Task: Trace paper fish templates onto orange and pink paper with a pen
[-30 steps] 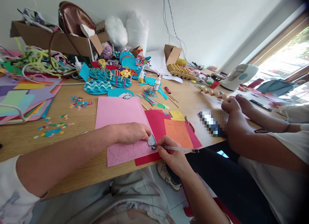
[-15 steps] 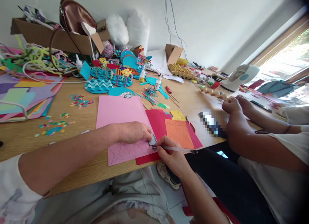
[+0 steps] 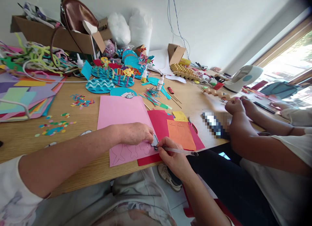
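Observation:
A sheet of pink paper [image 3: 122,117] lies in front of me, with pencil-thin fish-like outlines along its lower edge. My left hand [image 3: 136,134] rests on it, fingers bent together, pinning a small grey-and-white paper cutout [image 3: 155,140] near the sheet's right edge. Between the fingers of my right hand [image 3: 172,156] is a clear pen [image 3: 181,151], its tip end at the cutout's lower edge and its dark end pointing right. Part of the cutout is hidden under my left fingertips. Red paper [image 3: 157,120] and an orange sheet with drawn outlines [image 3: 181,135] lie to the right.
Scissors [image 3: 193,126] and a blurred-out phone [image 3: 212,123] lie right of the papers. Another person's hands [image 3: 235,106] work at the right. Confetti [image 3: 56,126], a glue bottle [image 3: 159,83], blue paper crafts [image 3: 99,85] and a cardboard box [image 3: 48,37] stand or lie beyond and left.
Hardly anything differs. The view has shifted very slightly; both my hands stay at the cutout, and the pen's dark end has dipped a little.

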The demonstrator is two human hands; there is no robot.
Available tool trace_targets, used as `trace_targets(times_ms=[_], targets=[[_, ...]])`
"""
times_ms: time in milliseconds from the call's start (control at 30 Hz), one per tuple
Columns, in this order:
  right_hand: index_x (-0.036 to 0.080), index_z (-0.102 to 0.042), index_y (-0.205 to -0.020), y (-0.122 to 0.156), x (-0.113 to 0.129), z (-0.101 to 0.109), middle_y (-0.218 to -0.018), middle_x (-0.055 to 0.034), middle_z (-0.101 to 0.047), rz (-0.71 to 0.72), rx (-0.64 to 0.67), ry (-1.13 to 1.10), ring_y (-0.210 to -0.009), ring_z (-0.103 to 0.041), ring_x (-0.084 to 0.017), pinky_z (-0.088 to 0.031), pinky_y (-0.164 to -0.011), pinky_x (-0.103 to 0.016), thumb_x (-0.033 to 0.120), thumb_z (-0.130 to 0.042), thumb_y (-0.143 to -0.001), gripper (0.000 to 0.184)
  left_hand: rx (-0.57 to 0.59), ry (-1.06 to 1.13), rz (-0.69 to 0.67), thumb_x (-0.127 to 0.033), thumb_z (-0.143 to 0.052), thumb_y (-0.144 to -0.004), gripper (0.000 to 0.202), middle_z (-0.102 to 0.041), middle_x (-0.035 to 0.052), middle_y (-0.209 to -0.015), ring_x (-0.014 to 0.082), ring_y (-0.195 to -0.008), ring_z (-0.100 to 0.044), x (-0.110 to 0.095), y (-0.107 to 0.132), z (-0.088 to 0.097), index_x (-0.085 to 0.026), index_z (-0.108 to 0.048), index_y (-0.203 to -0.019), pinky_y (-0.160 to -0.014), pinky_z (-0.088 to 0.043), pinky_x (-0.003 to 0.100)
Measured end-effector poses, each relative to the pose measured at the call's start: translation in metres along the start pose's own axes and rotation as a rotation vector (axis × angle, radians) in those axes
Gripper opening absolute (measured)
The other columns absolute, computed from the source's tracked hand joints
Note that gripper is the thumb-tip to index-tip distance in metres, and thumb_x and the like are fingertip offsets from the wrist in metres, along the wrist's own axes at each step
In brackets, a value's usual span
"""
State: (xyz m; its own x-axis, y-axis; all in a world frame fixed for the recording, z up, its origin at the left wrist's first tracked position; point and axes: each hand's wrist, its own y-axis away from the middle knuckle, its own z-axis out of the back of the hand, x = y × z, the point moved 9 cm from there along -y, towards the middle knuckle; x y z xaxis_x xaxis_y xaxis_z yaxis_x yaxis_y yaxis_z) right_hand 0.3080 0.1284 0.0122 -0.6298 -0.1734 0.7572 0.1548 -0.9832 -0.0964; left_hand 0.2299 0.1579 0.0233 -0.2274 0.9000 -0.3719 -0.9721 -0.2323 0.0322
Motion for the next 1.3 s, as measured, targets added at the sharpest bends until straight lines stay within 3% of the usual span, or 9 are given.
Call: trace_targets(times_ms=[733,967,1167,1300], targets=[[0.019,-0.051,-0.072,-0.001,0.001,-0.001,-0.06,0.003,-0.053,-0.003,0.007,0.01,-0.055,-0.045,-0.011,-0.033,-0.052,-0.021,0.017,-0.047,-0.077,0.007,0.007,-0.027,0.017,0.0,-0.044,-0.08,0.033,-0.062,0.002,-0.099,0.0146,-0.094,-0.056,-0.005,0.002,0.002,-0.019,-0.067,-0.094,-0.081,-0.038,0.019],[0.019,-0.05,-0.072,0.001,0.002,0.0,-0.055,0.005,-0.047,-0.003,-0.001,0.032,-0.052,-0.041,-0.01,-0.03,-0.051,-0.021,0.017,-0.046,-0.077,0.007,0.022,-0.041,0.018,0.001,-0.045,-0.078,0.037,-0.06,0.0018,-0.099,0.0148,-0.094,-0.054,-0.004,0.003,-0.001,-0.021,-0.067,-0.098,-0.079,-0.038,0.019],[0.019,-0.05,-0.071,0.004,0.004,0.0,-0.055,0.0052,-0.046,0.01,-0.016,0.02,-0.053,-0.04,-0.01,-0.029,-0.05,-0.021,0.016,-0.047,-0.078,0.008,0.011,-0.005,0.038,-0.007,-0.047,-0.079,0.035,-0.059,0.0006,-0.096,0.0152,-0.09,-0.052,-0.001,0.002,-0.004,-0.025,-0.067,-0.101,-0.074,-0.036,0.021],[0.019,-0.05,-0.072,0.008,0.004,0.0,-0.054,0.0057,-0.045,0.004,-0.001,0.01,-0.052,-0.04,-0.01,-0.028,-0.05,-0.021,0.016,-0.047,-0.078,0.008,-0.048,0.173,0.185,-0.022,-0.049,-0.083,0.02,-0.06,-0.0001,-0.087,0.0142,-0.078,-0.053,0.009,0.001,0.0,-0.019,-0.068,-0.088,-0.069,-0.036,0.022]])
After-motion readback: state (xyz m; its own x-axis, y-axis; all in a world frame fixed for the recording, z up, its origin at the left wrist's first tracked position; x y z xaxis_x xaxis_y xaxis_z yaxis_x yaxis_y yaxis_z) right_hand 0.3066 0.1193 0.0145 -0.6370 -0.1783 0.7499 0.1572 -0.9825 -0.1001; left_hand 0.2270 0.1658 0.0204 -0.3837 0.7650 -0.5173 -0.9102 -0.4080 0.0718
